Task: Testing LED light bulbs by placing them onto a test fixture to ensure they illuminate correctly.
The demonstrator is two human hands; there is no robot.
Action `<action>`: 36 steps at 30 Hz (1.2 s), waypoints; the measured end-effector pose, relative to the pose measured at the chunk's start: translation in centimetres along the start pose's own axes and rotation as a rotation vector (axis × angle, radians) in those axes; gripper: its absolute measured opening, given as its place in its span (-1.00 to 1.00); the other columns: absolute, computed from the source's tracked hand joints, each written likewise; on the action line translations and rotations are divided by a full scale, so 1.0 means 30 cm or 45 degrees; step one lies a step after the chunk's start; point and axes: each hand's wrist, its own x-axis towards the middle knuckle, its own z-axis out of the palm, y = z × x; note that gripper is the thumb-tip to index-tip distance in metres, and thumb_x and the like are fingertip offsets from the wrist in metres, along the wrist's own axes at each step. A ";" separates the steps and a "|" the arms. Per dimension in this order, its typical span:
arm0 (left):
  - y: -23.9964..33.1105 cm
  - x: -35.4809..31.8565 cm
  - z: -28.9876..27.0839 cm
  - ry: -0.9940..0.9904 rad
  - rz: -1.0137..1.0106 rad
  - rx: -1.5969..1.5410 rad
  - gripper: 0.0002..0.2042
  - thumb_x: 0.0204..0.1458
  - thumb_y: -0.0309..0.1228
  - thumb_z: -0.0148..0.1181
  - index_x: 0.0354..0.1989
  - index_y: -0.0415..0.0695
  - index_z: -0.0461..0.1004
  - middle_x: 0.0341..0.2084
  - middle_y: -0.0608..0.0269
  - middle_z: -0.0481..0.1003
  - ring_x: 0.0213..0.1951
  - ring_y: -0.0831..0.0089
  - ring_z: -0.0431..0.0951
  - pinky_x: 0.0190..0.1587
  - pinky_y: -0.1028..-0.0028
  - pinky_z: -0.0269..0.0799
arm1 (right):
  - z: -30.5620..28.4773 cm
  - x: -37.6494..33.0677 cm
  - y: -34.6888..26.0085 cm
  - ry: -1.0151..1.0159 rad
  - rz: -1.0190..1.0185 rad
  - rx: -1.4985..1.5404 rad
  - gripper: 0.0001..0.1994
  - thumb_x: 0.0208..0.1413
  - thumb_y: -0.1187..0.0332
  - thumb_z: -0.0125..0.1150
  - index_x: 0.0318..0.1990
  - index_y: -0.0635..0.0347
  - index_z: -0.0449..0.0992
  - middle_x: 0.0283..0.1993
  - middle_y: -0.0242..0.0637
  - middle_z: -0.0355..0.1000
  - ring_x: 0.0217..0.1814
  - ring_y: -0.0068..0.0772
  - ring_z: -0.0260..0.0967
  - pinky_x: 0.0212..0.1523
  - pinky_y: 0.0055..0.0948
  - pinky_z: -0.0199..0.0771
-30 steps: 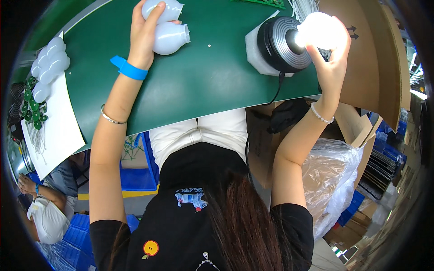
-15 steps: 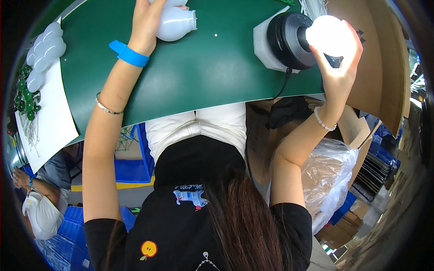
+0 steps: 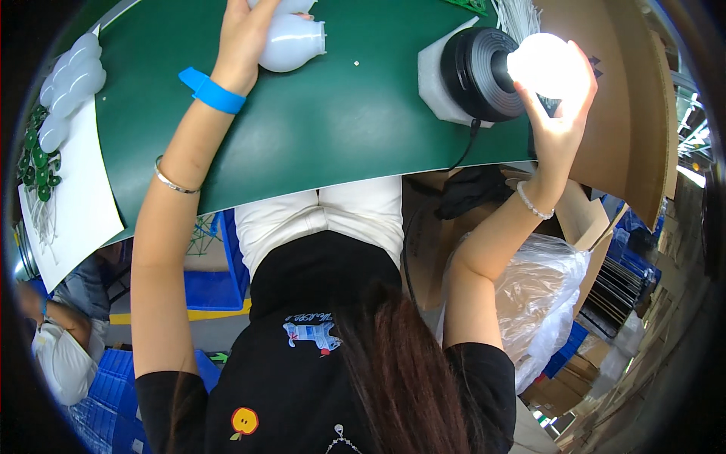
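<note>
My right hand (image 3: 563, 113) is closed around a glowing light bulb (image 3: 541, 66), thumb on the near side and fingers on the far side. The bulb's base meets the middle of a black round lamp tester (image 3: 478, 76), which lies tilted on a white foam block (image 3: 432, 79). At the upper edge, my left hand (image 3: 246, 45) is wrapped about white bulb covers; one frosted cover (image 3: 293, 44) shows its open toothed rim facing right. Another white cover (image 3: 296, 7) is partly cut off above it, and some of my left fingers are out of view.
White bulb covers (image 3: 79, 76) and green round boards (image 3: 38, 163) lie on a white sheet (image 3: 91, 189) at the left. Behind the tester are white wires (image 3: 516, 17). A cardboard box (image 3: 631, 98) borders the green table (image 3: 340, 121) on the right. Another person (image 3: 64, 356) sits lower left.
The whole view has shifted slightly, so things sit a little further left and lower. Both hands keep their holds, and the bulb stays lit.
</note>
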 end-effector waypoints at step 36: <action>-0.019 0.007 -0.014 -0.034 0.056 -0.014 -0.63 0.03 -0.43 -0.03 0.03 -0.13 0.13 -0.24 0.15 0.35 -0.32 0.43 0.47 -0.37 0.49 0.47 | 0.010 0.000 0.010 0.007 0.099 0.067 -0.39 -0.22 0.32 0.09 0.09 0.28 0.17 0.09 -0.13 0.14 0.17 -0.26 0.07 0.17 -0.33 0.04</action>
